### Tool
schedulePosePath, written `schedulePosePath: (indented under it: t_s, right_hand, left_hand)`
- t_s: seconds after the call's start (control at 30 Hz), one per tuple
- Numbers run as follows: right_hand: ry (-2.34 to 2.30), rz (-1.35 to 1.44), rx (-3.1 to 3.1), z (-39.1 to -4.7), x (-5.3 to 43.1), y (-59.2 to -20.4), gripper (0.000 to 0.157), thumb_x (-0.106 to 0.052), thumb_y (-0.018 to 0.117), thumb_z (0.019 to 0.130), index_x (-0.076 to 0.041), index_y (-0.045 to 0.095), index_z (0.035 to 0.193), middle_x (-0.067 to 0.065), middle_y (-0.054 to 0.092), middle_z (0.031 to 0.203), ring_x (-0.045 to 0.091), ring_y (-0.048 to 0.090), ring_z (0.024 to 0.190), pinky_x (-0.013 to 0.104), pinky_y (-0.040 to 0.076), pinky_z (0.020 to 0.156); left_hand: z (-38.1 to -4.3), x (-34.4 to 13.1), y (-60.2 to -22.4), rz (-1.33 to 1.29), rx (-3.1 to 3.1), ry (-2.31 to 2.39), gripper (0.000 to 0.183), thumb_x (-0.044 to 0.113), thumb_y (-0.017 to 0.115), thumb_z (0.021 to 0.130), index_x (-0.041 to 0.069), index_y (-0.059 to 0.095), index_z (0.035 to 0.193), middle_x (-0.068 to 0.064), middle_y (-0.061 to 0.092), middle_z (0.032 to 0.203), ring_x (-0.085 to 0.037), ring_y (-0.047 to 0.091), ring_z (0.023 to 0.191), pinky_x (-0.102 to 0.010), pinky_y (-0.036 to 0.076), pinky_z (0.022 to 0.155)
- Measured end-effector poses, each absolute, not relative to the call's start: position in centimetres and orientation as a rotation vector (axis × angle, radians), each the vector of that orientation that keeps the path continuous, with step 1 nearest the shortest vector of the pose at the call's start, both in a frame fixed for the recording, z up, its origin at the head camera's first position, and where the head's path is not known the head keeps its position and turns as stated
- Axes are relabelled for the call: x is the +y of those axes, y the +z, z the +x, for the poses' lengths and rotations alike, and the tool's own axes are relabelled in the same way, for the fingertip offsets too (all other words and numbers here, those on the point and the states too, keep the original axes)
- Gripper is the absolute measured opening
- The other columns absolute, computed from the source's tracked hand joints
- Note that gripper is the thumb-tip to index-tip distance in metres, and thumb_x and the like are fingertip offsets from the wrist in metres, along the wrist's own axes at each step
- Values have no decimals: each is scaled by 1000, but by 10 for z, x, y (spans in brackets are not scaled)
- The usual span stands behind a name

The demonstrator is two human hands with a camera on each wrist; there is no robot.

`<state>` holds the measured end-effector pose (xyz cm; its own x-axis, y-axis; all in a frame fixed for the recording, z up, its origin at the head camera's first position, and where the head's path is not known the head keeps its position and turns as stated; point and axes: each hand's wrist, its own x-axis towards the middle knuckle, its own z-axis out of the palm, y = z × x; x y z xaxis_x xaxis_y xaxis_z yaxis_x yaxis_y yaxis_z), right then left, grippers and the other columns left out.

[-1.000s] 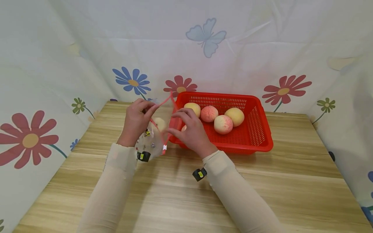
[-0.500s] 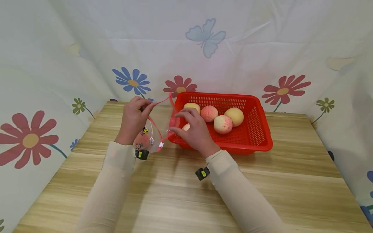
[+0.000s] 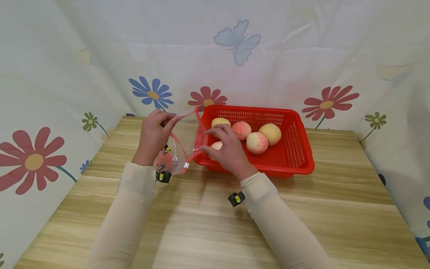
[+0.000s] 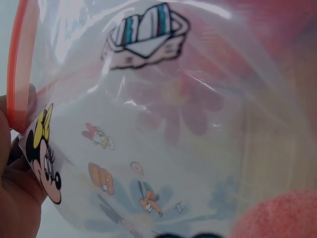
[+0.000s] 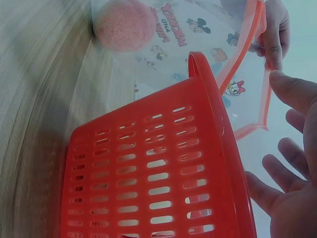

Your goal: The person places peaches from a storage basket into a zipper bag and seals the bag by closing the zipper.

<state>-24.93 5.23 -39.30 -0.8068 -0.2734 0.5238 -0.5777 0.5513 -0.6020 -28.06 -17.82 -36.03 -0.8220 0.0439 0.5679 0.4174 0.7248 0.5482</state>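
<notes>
My left hand (image 3: 154, 136) pinches the red-edged rim of a clear zip bag (image 3: 180, 129) printed with cartoon figures. The bag's mouth gapes toward the basket. Low inside the bag lies a pink peach (image 5: 124, 25), seen through the film. My right hand (image 3: 230, 149) is at the bag's right side, over the left end of the red basket (image 3: 285, 170); its fingers are spread, as the right wrist view shows, and the thumb overlaps the bag's rim there. Several peaches sit in the basket, among them a pink one (image 3: 241, 130) and a cream-and-pink one (image 3: 257, 143).
The perforated basket stands toward the back of the wood-grain table (image 3: 208, 231). A white plastic slider (image 3: 186, 165) is on the bag's near corner. Behind the table hangs a flower-printed cloth (image 3: 282, 67), which also covers both sides.
The peach in the bag has shifted toward the lower left and shows its pink side instead of a pale one. My left hand has moved slightly left, my right hand slightly right.
</notes>
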Motion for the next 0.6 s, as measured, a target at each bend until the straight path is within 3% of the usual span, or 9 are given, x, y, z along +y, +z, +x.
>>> schedulePosePath:
  t_s: [0.27, 0.6]
  right_hand:
    - [1109, 609, -2540, -251, 56, -392, 46, -34, 78, 81, -16, 62, 120, 2, 54, 120, 17, 51, 111, 33, 55, 89]
    - [1079, 471, -2758, -252, 59, -386, 55, -39, 79, 79, -18, 59, 126, 1, 52, 126, 19, 52, 113, 37, 55, 90]
  left_hand:
    - [-281, -179, -359, -354, -2373, -925, 30, 33, 66, 90, 6, 75, 100, -6, 58, 86, -15, 50, 75, -15, 43, 63]
    - [-280, -180, -357, -347, -2364, -930, 27, 29, 67, 91, 5, 74, 100, -7, 59, 87, -16, 50, 74, -15, 42, 63]
